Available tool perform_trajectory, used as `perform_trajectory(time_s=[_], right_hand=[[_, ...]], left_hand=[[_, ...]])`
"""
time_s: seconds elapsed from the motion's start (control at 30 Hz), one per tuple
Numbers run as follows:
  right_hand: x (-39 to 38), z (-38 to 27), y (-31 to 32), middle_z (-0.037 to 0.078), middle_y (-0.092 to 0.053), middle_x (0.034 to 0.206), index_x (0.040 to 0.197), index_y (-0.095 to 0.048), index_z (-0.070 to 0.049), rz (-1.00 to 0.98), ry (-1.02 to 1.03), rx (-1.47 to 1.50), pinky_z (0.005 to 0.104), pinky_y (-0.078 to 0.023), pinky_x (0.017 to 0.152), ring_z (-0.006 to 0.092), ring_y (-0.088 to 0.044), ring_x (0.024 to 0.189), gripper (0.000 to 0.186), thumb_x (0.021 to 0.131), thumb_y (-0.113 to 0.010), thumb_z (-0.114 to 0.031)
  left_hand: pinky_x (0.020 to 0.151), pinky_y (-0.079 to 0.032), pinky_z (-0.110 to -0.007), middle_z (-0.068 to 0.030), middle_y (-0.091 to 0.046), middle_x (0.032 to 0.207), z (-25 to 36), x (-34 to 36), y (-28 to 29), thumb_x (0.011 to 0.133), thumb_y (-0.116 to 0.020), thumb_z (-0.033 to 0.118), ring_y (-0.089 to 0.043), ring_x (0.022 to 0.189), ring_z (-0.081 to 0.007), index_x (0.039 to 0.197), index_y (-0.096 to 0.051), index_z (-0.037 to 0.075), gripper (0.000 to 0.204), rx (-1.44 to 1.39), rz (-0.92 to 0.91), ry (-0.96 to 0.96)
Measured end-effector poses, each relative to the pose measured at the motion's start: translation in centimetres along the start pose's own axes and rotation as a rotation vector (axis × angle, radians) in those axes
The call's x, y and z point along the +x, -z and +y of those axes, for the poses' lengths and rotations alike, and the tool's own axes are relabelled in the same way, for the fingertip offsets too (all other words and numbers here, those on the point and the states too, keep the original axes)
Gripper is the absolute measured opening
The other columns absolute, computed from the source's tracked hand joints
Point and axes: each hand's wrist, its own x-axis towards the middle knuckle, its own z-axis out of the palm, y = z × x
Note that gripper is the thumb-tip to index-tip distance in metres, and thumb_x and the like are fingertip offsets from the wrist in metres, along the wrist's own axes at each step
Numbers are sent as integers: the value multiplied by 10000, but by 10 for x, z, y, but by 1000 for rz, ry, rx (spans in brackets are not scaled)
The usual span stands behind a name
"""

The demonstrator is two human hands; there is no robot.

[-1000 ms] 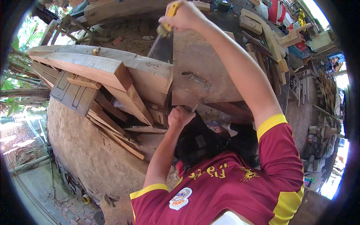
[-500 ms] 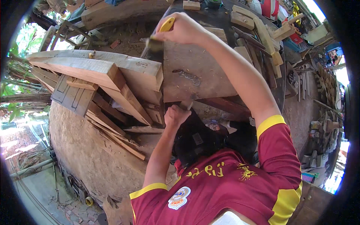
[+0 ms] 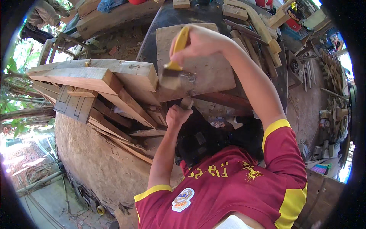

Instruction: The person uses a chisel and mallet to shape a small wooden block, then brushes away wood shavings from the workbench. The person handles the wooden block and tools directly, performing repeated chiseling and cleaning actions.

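My right hand (image 3: 200, 41) is closed around the yellow handle of a flat paintbrush (image 3: 180, 46). The brush points down, its pale bristles smeared by motion, over the left near part of a flat brown board (image 3: 215, 78). Dust or shavings and a dark patch mark the board's surface. Close to the board's near edge, my left hand (image 3: 178, 115) is closed on a short wooden piece (image 3: 187, 103), whose pale end sticks out above the fingers. Whether this piece touches the board I cannot tell.
The board lies on a dark tabletop (image 3: 171, 18). Thick timber beams (image 3: 95, 78) are stacked at the left, with a thin marked panel (image 3: 74, 105) against them. Wooden hand tools and offcuts (image 3: 263, 32) line the table's right side. A wooden block (image 3: 181, 4) sits at the far edge.
My right hand has brought the brush from beyond the table's left edge rightward and nearer, over the board. The left hand keeps its hold on the wooden piece. The view has shifted slightly.
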Motion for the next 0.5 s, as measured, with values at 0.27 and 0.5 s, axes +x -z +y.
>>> perform_trajectory(time_s=[0.27, 0.5], right_hand=[[2, 3, 0, 23, -696, 755, 933, -738, -77, 541, 73, -236, 255, -500, 645, 102, -631, 639, 137, 852, -722, -186], [-19, -11, -10, 43, -709, 781, 923, -734, -77, 255, 105, -192, 276, -509, 660, 134, -638, 656, 137, 842, -721, -187]], left_hand=[[904, -536, -407, -249, -683, 1071, -8, 2, -8, 621, -710, 423, -665, 1029, -361, 1014, -703, -44, 611, -28, 35, 8], [905, -535, -414, -250, -684, 1068, -6, 7, -11, 617, -720, 429, -665, 1030, -363, 1014, -702, -47, 621, 19, 15, 3]])
